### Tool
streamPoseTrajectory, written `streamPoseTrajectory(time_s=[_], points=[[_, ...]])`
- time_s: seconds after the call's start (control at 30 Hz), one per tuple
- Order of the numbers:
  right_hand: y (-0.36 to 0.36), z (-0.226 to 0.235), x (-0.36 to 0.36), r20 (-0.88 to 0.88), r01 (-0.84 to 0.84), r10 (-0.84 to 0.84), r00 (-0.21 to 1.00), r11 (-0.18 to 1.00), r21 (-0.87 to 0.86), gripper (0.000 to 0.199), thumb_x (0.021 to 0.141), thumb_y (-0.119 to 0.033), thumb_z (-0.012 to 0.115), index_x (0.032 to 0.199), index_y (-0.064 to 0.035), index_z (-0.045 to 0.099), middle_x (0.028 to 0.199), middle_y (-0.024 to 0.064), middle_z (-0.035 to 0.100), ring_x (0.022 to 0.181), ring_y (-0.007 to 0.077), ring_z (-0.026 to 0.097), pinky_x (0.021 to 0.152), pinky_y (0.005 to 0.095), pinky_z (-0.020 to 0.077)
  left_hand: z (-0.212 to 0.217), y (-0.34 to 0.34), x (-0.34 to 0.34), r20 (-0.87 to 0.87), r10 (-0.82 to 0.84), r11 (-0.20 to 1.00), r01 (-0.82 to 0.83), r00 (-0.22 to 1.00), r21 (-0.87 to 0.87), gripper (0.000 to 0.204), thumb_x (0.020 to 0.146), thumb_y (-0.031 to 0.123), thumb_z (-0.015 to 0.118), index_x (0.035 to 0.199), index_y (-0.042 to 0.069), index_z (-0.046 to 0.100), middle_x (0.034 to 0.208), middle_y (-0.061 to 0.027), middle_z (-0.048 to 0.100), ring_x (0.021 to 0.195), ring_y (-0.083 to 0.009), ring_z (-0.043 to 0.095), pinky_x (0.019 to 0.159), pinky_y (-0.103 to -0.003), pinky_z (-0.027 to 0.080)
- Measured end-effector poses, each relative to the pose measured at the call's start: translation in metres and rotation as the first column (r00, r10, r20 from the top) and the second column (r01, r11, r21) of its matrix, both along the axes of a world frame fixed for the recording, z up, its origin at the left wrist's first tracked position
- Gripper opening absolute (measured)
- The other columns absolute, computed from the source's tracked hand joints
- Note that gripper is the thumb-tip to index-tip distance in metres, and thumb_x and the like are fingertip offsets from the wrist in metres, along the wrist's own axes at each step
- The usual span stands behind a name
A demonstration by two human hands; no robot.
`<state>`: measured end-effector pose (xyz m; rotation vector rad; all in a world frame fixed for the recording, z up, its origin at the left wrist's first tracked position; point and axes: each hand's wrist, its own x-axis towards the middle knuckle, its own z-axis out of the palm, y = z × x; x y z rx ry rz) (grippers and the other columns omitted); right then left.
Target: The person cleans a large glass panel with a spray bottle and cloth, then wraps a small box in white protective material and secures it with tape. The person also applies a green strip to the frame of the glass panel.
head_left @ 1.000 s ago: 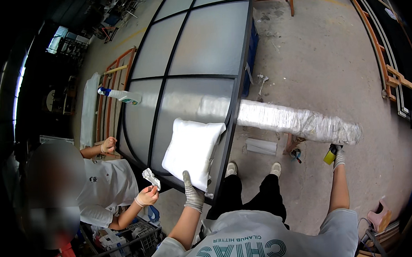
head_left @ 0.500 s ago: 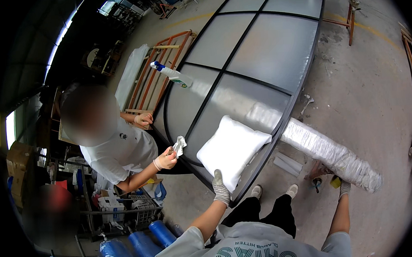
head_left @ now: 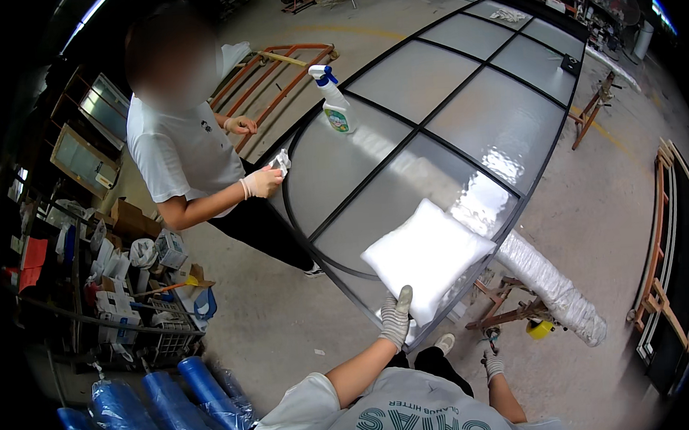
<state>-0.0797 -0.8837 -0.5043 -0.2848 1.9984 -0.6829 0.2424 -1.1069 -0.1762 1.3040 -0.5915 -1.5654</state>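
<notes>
Workshop floor, large glazed frame point(head_left: 464, 123) on trestles; view had swung left within one second. Left hand point(head_left: 396, 315) stayed flat, fingers spread, beside white pad point(head_left: 427, 257) on glass near frame's close corner. Right hand point(head_left: 493, 360) hung low, grip unclear. Co-worker's gloved hand point(head_left: 262, 182) pinched rag point(head_left: 281, 162) at frame edge

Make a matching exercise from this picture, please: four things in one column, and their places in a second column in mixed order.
Things:
1. spray bottle
2. white pad
3. left hand
4. blue rolls

Places:
A. on the near corner of the glass panel
B. on the floor, lower left
C. upright on the panel, near the co-worker
D. gloved, at the pad's near edge

Pairs: 1-C, 2-A, 3-D, 4-B
</notes>
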Motion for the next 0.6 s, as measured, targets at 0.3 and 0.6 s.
streamPoseTrajectory(time_s=[0.3, 0.6], points=[[-0.136, 0.34, 0.114, -0.324, -0.001, -0.407, 0.854, 0.621, -0.784, 0.067, 0.092, -0.029, 0.055, 0.143, 0.0024, 0.025, 0.146, 0.0186, 0.031, 0.134, 0.0265, 0.03, 0.111, 0.0373, 0.0225, -0.002, -0.009, 0.021, -0.2, -0.153, 0.982, 0.172, 0.968, 0.08, 0.07, 0.076, 0.046, 0.074, 0.124, 0.002, 0.048, 0.112, -0.009, 0.058, 0.1, -0.0202, 0.057, 0.09, -0.034, 0.046], [-0.192, 0.507, 0.221, -0.828, -0.89, -0.353, 0.436, -0.03, -0.456, 0.042, 0.086, -0.018, 0.055, 0.127, -0.014, 0.046, 0.126, 0.011, 0.051, 0.119, 0.0205, 0.047, 0.101, 0.0366, 0.0347, -0.005, -0.015, 0.019, -0.439, -0.026, 0.954, 0.153, 0.898, 0.256, 0.067, 0.075, 0.034, 0.078, 0.126, 0.004, 0.046, 0.114, -0.0093, 0.057, 0.101, -0.0232, 0.058, 0.089, -0.034, 0.048]])
